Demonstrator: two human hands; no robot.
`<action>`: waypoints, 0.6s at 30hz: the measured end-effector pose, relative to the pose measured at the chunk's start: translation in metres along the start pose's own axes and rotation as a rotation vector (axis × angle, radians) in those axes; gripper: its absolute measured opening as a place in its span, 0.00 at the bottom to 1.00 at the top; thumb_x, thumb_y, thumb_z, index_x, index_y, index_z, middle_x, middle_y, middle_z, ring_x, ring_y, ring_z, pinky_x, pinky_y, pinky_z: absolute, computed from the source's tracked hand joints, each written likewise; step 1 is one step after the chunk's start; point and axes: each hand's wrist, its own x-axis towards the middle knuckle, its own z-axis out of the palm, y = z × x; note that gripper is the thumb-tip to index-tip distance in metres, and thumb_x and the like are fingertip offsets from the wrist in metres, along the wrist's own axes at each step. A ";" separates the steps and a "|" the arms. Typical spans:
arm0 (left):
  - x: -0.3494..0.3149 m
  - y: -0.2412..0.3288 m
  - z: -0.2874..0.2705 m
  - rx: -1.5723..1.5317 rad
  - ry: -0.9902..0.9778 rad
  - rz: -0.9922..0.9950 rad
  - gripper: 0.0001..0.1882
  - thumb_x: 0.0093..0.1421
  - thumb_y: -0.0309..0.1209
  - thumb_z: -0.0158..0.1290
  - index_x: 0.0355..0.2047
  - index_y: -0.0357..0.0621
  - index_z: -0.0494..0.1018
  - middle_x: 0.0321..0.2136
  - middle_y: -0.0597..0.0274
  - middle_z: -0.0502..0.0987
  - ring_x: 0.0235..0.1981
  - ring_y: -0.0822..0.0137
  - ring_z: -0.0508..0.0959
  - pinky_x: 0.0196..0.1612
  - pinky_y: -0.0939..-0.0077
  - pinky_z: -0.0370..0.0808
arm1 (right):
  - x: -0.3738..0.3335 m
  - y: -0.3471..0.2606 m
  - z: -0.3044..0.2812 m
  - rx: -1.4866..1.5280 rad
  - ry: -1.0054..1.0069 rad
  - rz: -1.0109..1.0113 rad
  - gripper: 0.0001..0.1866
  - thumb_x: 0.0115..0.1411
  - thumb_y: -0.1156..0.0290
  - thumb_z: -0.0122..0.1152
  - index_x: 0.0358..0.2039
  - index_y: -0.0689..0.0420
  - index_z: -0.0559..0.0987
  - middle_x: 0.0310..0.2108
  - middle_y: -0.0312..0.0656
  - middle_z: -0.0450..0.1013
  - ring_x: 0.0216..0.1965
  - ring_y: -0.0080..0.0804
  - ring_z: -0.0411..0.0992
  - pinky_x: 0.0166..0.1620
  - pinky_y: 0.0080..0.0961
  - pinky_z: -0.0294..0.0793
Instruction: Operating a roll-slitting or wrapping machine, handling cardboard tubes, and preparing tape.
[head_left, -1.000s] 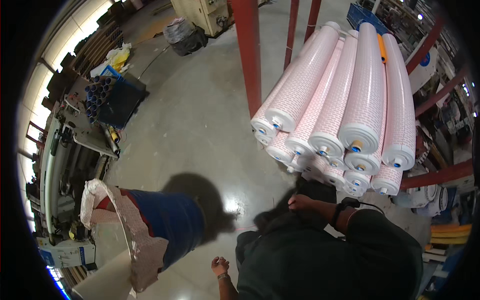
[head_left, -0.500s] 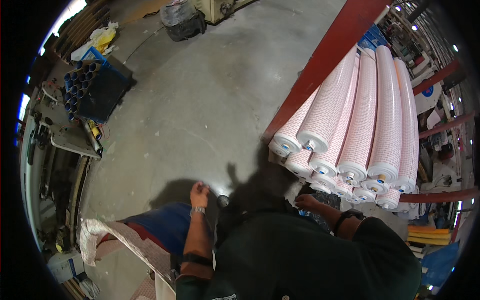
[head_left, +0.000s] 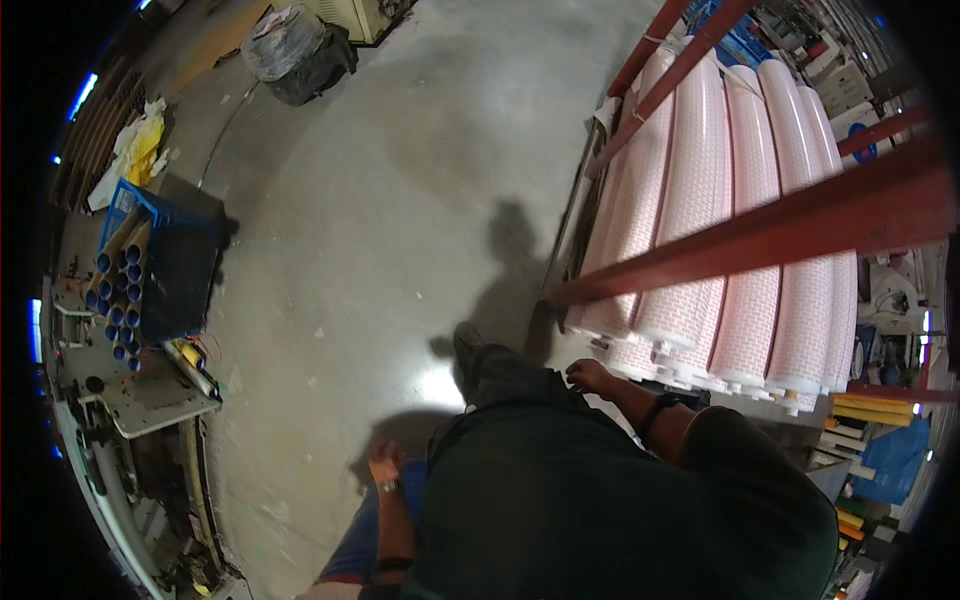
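Observation:
My left hand (head_left: 387, 462) hangs low beside my body, its fingers loosely bent and apart, holding nothing that I can see. Beneath it is a large blue object (head_left: 362, 535) with a red edge, mostly hidden by my arm and body. My right hand (head_left: 588, 377) is held out on the other side, fingers relaxed and loosely curled, with nothing visible in it. Nearest to that hand are long white rolls with a fine reddish print (head_left: 695, 200), stacked in a rack with red metal bars (head_left: 760, 238). The hand does not touch them.
Grey concrete floor (head_left: 380, 250) stretches ahead. On the left, a blue crate (head_left: 180, 270) holds several cardboard tubes (head_left: 122, 290), near machine parts (head_left: 150, 400). A bagged bin (head_left: 295, 55) stands far ahead. Yellow pieces (head_left: 875, 410) and a blue sheet (head_left: 895, 462) lie at right.
My view has moved forward past the blue object, and the rack now stands closer on the right. My left hand has swung back and lower. A foot now shows ahead of me.

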 end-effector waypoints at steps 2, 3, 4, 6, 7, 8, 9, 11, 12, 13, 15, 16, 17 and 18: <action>0.009 0.027 0.018 0.346 -0.058 0.124 0.13 0.54 0.36 0.53 0.35 0.40 0.71 0.22 0.58 0.74 0.21 0.69 0.74 0.22 0.75 0.72 | 0.025 -0.053 -0.016 -0.058 0.063 -0.015 0.18 0.50 0.68 0.56 0.40 0.64 0.73 0.31 0.43 0.73 0.30 0.30 0.74 0.31 0.24 0.74; 0.000 0.027 0.002 0.359 -0.048 0.105 0.13 0.54 0.36 0.53 0.35 0.40 0.71 0.22 0.58 0.74 0.21 0.69 0.74 0.22 0.75 0.72 | 0.040 -0.082 -0.011 -0.107 0.045 -0.103 0.19 0.51 0.67 0.56 0.42 0.65 0.72 0.32 0.44 0.73 0.30 0.31 0.74 0.31 0.25 0.73; -0.011 0.019 -0.014 0.494 0.040 -0.024 0.14 0.54 0.38 0.52 0.34 0.39 0.72 0.24 0.57 0.75 0.23 0.67 0.75 0.26 0.73 0.73 | 0.056 -0.113 0.000 -0.067 0.017 -0.120 0.20 0.51 0.68 0.56 0.42 0.65 0.72 0.32 0.45 0.73 0.31 0.31 0.73 0.31 0.25 0.73; 0.018 0.028 -0.013 0.615 0.090 -0.141 0.16 0.54 0.40 0.51 0.34 0.39 0.73 0.26 0.56 0.76 0.25 0.64 0.75 0.30 0.71 0.74 | 0.084 -0.163 0.003 -0.119 -0.034 -0.102 0.20 0.51 0.68 0.56 0.42 0.65 0.72 0.33 0.45 0.73 0.32 0.31 0.73 0.33 0.27 0.73; 0.038 0.039 -0.011 0.648 -0.060 -0.283 0.17 0.54 0.41 0.50 0.34 0.39 0.73 0.28 0.54 0.76 0.28 0.61 0.76 0.34 0.69 0.73 | 0.096 -0.185 0.005 -0.182 -0.008 -0.150 0.20 0.51 0.68 0.56 0.43 0.65 0.71 0.34 0.46 0.73 0.33 0.32 0.73 0.34 0.28 0.73; 0.056 0.048 -0.012 0.683 -0.206 -0.425 0.18 0.54 0.43 0.49 0.34 0.40 0.74 0.31 0.53 0.76 0.32 0.58 0.76 0.39 0.67 0.72 | 0.106 -0.202 0.005 -0.243 0.012 -0.198 0.20 0.51 0.68 0.55 0.43 0.65 0.71 0.34 0.46 0.73 0.34 0.32 0.73 0.35 0.29 0.73; 0.073 0.040 -0.021 0.691 -0.197 -0.437 0.18 0.54 0.43 0.49 0.34 0.40 0.74 0.31 0.53 0.76 0.32 0.58 0.76 0.39 0.67 0.72 | 0.116 -0.222 0.011 -0.242 -0.004 -0.197 0.20 0.51 0.68 0.55 0.43 0.65 0.71 0.34 0.46 0.73 0.34 0.32 0.73 0.35 0.29 0.73; 0.102 0.017 -0.047 1.007 -0.080 0.445 0.17 0.52 0.40 0.51 0.35 0.39 0.74 0.33 0.53 0.76 0.32 0.58 0.76 0.38 0.67 0.73 | 0.145 -0.268 0.034 -0.459 -0.093 -0.327 0.20 0.51 0.68 0.55 0.44 0.64 0.71 0.36 0.47 0.74 0.35 0.32 0.74 0.37 0.30 0.73; 0.130 0.021 -0.048 0.744 -0.033 0.067 0.16 0.52 0.37 0.52 0.36 0.38 0.73 0.32 0.53 0.76 0.30 0.60 0.76 0.35 0.69 0.73 | 0.158 -0.284 0.039 -0.462 -0.100 -0.328 0.20 0.51 0.68 0.55 0.44 0.64 0.71 0.36 0.47 0.74 0.35 0.32 0.74 0.37 0.30 0.73; 0.182 0.049 -0.024 0.451 -0.012 -0.290 0.15 0.52 0.33 0.53 0.37 0.37 0.72 0.31 0.53 0.76 0.27 0.62 0.77 0.31 0.70 0.74 | 0.170 -0.291 0.034 -0.481 -0.060 -0.284 0.20 0.50 0.67 0.56 0.43 0.64 0.71 0.36 0.47 0.74 0.35 0.34 0.74 0.39 0.30 0.72; 0.276 0.121 0.011 -0.268 0.068 -0.631 0.18 0.52 0.28 0.53 0.43 0.36 0.67 0.30 0.52 0.75 0.24 0.64 0.76 0.25 0.74 0.73 | 0.191 -0.314 0.024 -0.490 -0.001 -0.231 0.21 0.50 0.67 0.56 0.43 0.64 0.71 0.37 0.48 0.74 0.35 0.35 0.74 0.40 0.30 0.72; 0.314 0.154 0.014 -0.265 0.083 -0.655 0.22 0.53 0.27 0.53 0.48 0.36 0.62 0.30 0.51 0.75 0.23 0.63 0.76 0.20 0.76 0.72 | 0.196 -0.329 0.028 -0.536 0.000 -0.235 0.21 0.49 0.65 0.56 0.43 0.64 0.72 0.37 0.48 0.73 0.36 0.37 0.73 0.41 0.31 0.71; 0.343 0.162 0.001 -0.400 0.116 -0.638 0.22 0.53 0.26 0.53 0.48 0.36 0.61 0.28 0.51 0.74 0.22 0.65 0.75 0.18 0.79 0.70 | 0.200 -0.349 0.037 -0.593 -0.019 -0.249 0.22 0.49 0.64 0.56 0.42 0.63 0.72 0.37 0.48 0.73 0.38 0.39 0.73 0.43 0.32 0.71; 0.377 0.185 0.002 -0.375 0.130 -0.632 0.22 0.53 0.25 0.53 0.47 0.36 0.62 0.27 0.53 0.74 0.20 0.67 0.74 0.17 0.81 0.69 | 0.203 -0.363 0.037 -0.599 -0.019 -0.246 0.22 0.49 0.64 0.56 0.42 0.63 0.72 0.37 0.48 0.73 0.38 0.39 0.73 0.43 0.32 0.71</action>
